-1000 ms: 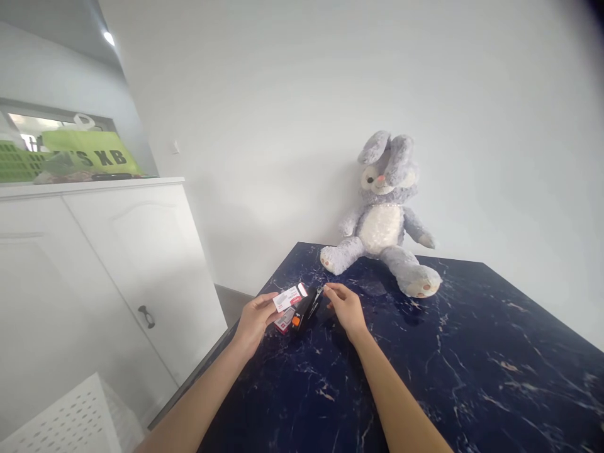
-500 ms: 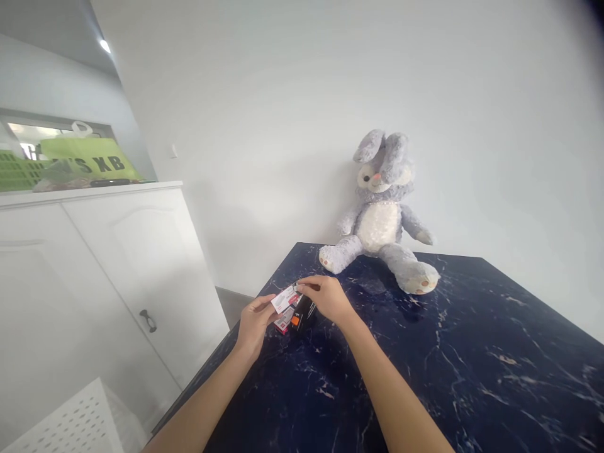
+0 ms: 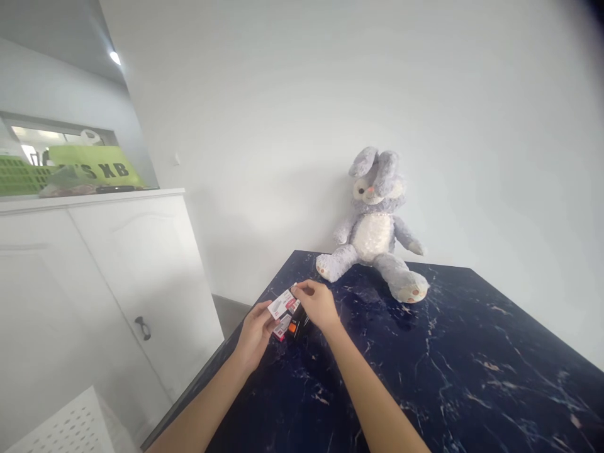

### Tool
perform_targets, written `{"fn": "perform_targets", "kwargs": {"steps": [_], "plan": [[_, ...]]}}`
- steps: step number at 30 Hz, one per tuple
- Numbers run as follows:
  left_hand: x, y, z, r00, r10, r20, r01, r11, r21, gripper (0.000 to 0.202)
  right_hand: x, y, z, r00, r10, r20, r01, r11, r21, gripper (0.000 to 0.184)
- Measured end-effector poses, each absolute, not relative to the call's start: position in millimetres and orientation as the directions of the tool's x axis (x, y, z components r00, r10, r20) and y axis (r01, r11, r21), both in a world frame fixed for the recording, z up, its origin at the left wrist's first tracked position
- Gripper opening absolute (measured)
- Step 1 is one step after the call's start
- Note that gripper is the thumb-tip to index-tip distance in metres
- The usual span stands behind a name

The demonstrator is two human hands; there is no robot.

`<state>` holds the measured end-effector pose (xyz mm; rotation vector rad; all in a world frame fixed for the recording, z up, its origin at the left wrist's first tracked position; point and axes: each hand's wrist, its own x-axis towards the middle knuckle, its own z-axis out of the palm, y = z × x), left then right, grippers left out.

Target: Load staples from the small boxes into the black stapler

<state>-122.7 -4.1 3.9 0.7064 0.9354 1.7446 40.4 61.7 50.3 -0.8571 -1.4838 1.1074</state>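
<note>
My left hand [image 3: 255,333] grips a small white-and-red box [image 3: 282,304] by its left end, thumb on top. At the far end of that box, the fingers of my right hand [image 3: 318,305] are pinched together on its edge; what lies between the fingertips is too small to make out. Just below the held box, a second white-and-red box [image 3: 282,328] is on the table. Beside it lies a black object with an orange part [image 3: 293,328], partly hidden by my right hand.
A grey plush rabbit [image 3: 372,236] sits at the back of the dark blue marbled table [image 3: 401,377], against the wall. To the left stand a white cabinet [image 3: 141,264] and, lower down, a white perforated container [image 3: 75,428]. A green bag [image 3: 99,165] rests on the cabinet.
My right fingers have curled in closer over the box's far end. The box remains in my left hand. The whole view has shifted slightly.
</note>
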Motion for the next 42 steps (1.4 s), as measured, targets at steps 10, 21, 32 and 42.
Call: {"fn": "perform_targets", "kwargs": {"steps": [10,21,32,42], "plan": [[-108.9,-16.9,20.2,-0.216,0.964,0.152,-0.385,-0.228,0.894,0.032,32.5,59.9,38.4,-0.263,0.947,0.182,-0.316,0.093,-0.944,0.041],[-107.6,-13.1,9.6,-0.216,0.971,0.099,-0.422,-0.184,0.888,0.035,35.9,58.5,33.3,-0.251,0.906,0.342,-0.148,0.313,-0.938,0.026],[-119.9,-9.6,14.4,-0.311,0.943,0.120,-0.346,-0.230,0.909,0.039,34.2,45.2,31.6,-0.402,0.785,0.472,-0.009,0.512,-0.859,0.029],[-140.7,-6.3,15.8,-0.419,0.824,0.381,0.369,-0.229,0.901,0.037,52.6,54.6,18.8,-0.173,0.834,0.524,0.310,0.552,-0.774,0.027]]}}
